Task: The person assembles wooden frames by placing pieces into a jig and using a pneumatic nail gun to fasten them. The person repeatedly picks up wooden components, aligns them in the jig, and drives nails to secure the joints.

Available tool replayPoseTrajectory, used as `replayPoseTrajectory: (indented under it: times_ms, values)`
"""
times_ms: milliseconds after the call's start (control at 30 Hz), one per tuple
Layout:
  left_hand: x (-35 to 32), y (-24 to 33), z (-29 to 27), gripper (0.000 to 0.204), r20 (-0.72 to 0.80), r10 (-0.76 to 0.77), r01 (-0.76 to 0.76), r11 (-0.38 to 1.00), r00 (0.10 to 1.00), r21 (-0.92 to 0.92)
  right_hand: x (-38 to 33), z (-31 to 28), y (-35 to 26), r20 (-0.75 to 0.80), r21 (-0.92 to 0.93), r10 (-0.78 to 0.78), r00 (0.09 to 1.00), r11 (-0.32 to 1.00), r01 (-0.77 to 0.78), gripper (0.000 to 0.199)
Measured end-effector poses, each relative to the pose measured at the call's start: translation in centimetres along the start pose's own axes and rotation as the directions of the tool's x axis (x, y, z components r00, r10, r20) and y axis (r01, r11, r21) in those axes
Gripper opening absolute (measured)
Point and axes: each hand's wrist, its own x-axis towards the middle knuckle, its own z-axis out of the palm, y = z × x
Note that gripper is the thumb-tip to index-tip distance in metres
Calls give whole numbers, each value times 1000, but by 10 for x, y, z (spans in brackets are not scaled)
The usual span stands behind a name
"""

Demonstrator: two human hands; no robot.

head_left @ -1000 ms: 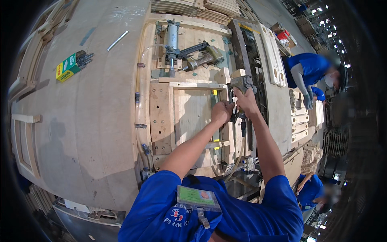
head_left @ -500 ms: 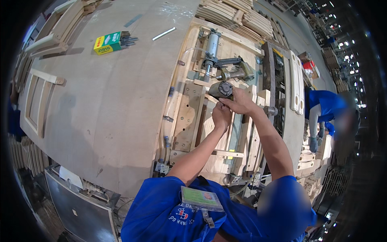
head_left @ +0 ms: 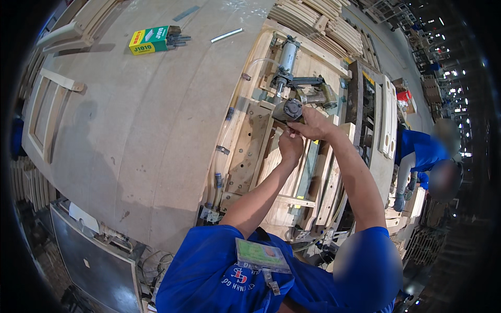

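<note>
We see the right hand (head_left: pixel 316 125) with its grip curled around one side of the air tool (head_left: pixel 288 110), so it is the nearer hand. From the right grip, the head of the tool lies toward 10 o'clock, and its round cap is turned up to us. The rest of its body is hidden under the fingers, therefore we cannot tell its full long axis.

The left hand (head_left: pixel 290 147) is just below, at 6 o'clock from the tool. Its fingers are drawn together close under the right fingers, but we cannot tell whether they pinch something.

Beneath the hands, the long wooden rails (head_left: pixel 317 185) run roughly from 7 to 1 o'clock, and the cross bar (head_left: pixel 289 199) lies across them, at 6 o'clock from the left hand. At 2 o'clock from the tool, near, we find a second air gun (head_left: pixel 314 98) lying on its side. The metal cylinder (head_left: pixel 289 55) is at 12 o'clock, and the surface (head_left: pixel 151 156) spreads toward 9 o'clock.
</note>
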Motion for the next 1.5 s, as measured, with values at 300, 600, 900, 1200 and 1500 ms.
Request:
replayPoseTrajectory:
  times_ms: [300,600,900,1200,1500]
  values:
    - [-24,7,-8,27,-45,16,-6,979,999,203,-30,5,-24,-73,72,15,997,997,-9,58]
    - [-158,-18,-80,14,269,-328,378,912,905,-158,-121,60,-65,175,278,-109,978,959,57,44]
    - [-182,-12,-118,21,342,-501,577,799,795,-169,-133,87,-97,219,341,-138,966,938,57,43]
    - [-184,-11,-125,16,318,-490,562,803,812,-200,-129,99,-107,225,275,-164,961,956,99,42]
    - [-187,-20,-137,13,402,-432,493,868,807,-57,-147,102,-115,186,213,-100,978,975,59,45]
